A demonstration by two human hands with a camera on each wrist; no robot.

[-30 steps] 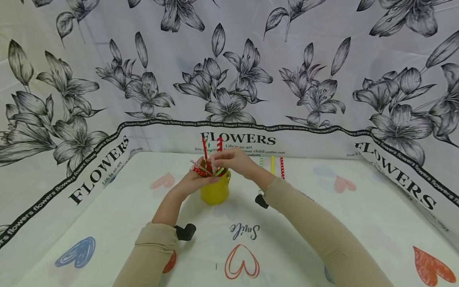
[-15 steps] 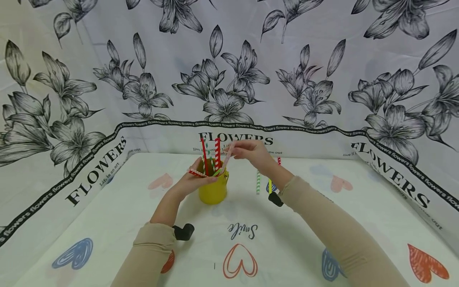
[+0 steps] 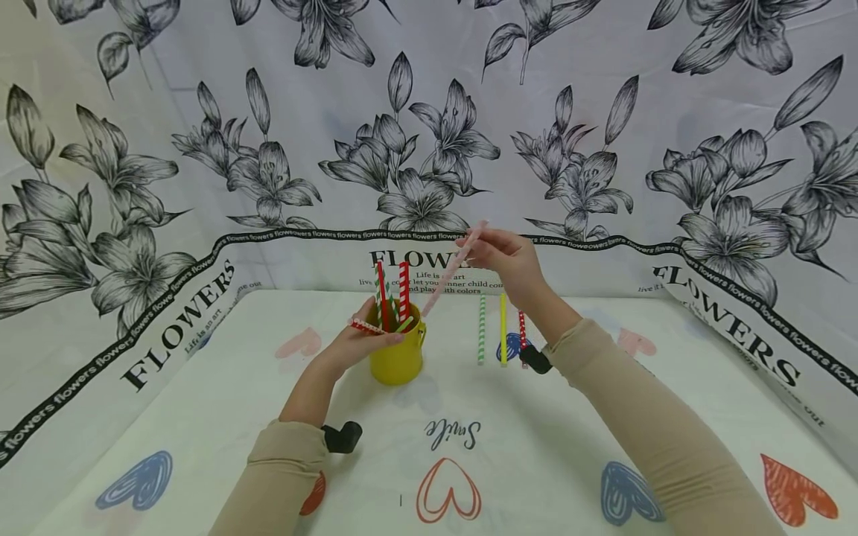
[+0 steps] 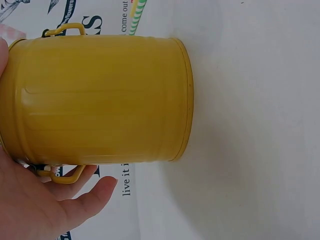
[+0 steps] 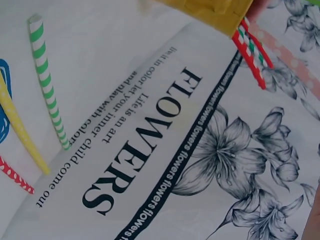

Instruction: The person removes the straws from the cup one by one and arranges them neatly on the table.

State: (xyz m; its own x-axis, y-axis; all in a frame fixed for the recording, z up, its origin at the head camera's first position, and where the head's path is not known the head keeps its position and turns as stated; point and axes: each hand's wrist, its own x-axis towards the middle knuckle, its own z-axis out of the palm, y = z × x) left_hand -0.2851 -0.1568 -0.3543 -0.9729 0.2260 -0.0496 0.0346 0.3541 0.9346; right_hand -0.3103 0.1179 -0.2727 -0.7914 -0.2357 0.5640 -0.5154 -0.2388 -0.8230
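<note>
A yellow bucket (image 3: pixel 396 362) with small side handles stands upright, holding several straws, among them a red-striped one (image 3: pixel 404 292). My left hand (image 3: pixel 354 344) grips its rim from the left; in the left wrist view that hand (image 4: pixel 37 205) lies along the bucket's (image 4: pixel 105 100) upper end. Between the fingertips of my right hand (image 3: pixel 512 264) is a pink dotted straw (image 3: pixel 452 274), slanting, its lower end beside the bucket's right rim. The right wrist view shows the pink straw (image 5: pixel 285 52) near the bucket (image 5: pixel 215 12).
Right of the bucket, three straws lie side by side on the table: green-striped (image 3: pixel 481 331), yellow (image 3: pixel 503 331) and red dotted (image 3: pixel 522 327). A flower-printed cloth (image 3: pixel 429 179) hangs behind. Hearts and lettering are printed on the white table cover (image 3: pixel 536 447).
My right hand has moved up and to the right, drawing the pink straw out of the bucket. My left hand stays at the rim.
</note>
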